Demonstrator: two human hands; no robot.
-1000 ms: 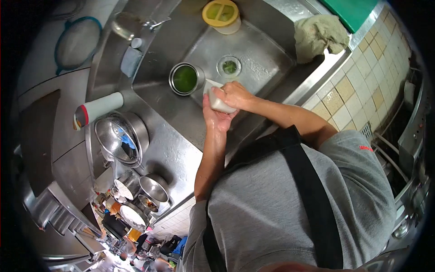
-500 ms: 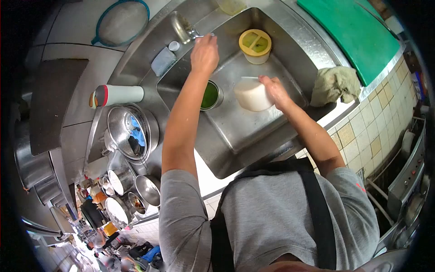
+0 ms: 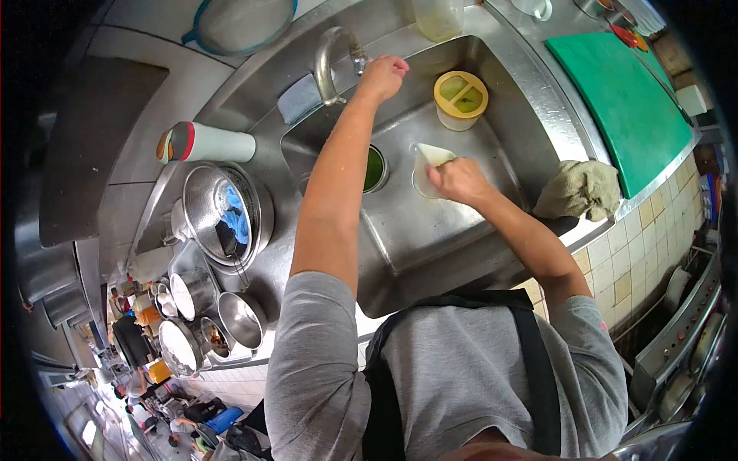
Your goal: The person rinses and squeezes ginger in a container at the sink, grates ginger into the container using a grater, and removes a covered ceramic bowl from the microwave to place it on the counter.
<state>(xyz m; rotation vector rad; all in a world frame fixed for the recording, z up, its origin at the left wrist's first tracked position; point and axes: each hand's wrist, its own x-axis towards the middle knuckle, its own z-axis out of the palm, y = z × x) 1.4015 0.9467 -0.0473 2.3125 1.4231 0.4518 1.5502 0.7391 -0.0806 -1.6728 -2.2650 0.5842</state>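
Observation:
Over the sink point(image 3: 415, 238), my right hand point(image 3: 460, 182) is shut on the edge of a whitish, translucent plastic container point(image 3: 429, 160); the fingers hide part of it. At the far rim, my left hand point(image 3: 383, 77) is just beside the metal tap point(image 3: 324, 65), its fingers loosely bent and nothing visible in them. Whether that hand touches the tap, I cannot tell. To the left in the basin, partly behind my left forearm, is a round metal-rimmed opening or vessel with green inside point(image 3: 374, 169). A tub with a yellow lid point(image 3: 460, 94) stands at the far right corner.
A grey-blue sponge or cloth point(image 3: 300, 100) lies by the tap. Left are a white bottle point(image 3: 219, 144), a metal colander point(image 3: 201, 201) and several bowls. Right are a crumpled cloth point(image 3: 582, 190) and a green cutting board point(image 3: 626, 115). People are in the background at lower left.
My left hand has moved off the tap, to its right. The container in my right hand has turned, showing its narrow side and rim. The camera view has shifted.

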